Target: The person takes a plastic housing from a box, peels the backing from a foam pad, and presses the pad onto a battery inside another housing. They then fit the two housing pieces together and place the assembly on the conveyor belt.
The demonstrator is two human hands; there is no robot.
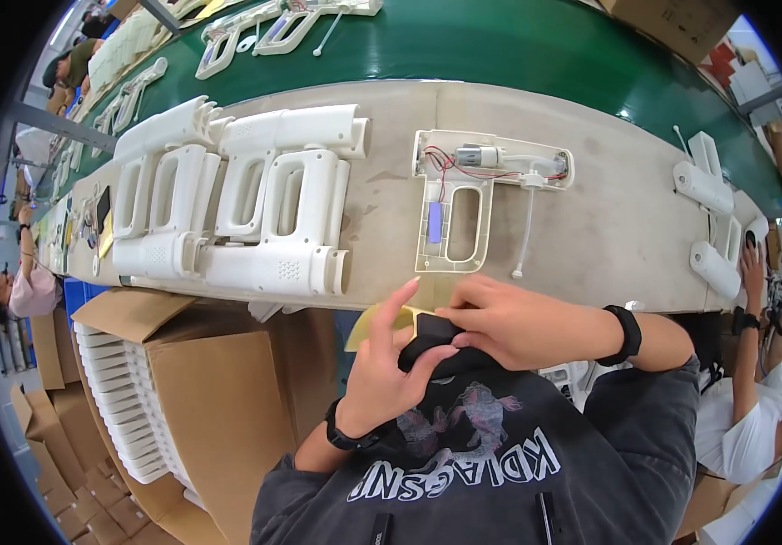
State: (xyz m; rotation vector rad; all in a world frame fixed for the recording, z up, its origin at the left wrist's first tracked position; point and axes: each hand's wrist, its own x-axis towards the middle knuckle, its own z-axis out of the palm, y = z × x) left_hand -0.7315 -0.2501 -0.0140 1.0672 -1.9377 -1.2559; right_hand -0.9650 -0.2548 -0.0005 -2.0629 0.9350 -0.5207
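Close to my chest, at the table's near edge, my left hand (386, 368) grips a black, thick-sided piece (429, 338) between thumb and fingers, its index finger pointing up. My right hand (514, 320) is closed at the piece's upper right side, fingertips pressed together; what exactly they pinch is hidden. A curved pale yellow sheet (361, 329) sticks out behind my left fingers, against the black piece. Beyond my hands lies an opened white gun-shaped housing half (473, 263), showing a small motor (477, 156), red wires, a blue-purple cylinder (435, 222) and a clear tube (524, 232).
Stacked white housing shells (273, 204) occupy the table's left part. A green conveyor belt (464, 45) with more housings runs behind. An open cardboard box (218, 409) of white parts stands at lower left. At right, a co-worker's hand (752, 268) touches white housings.
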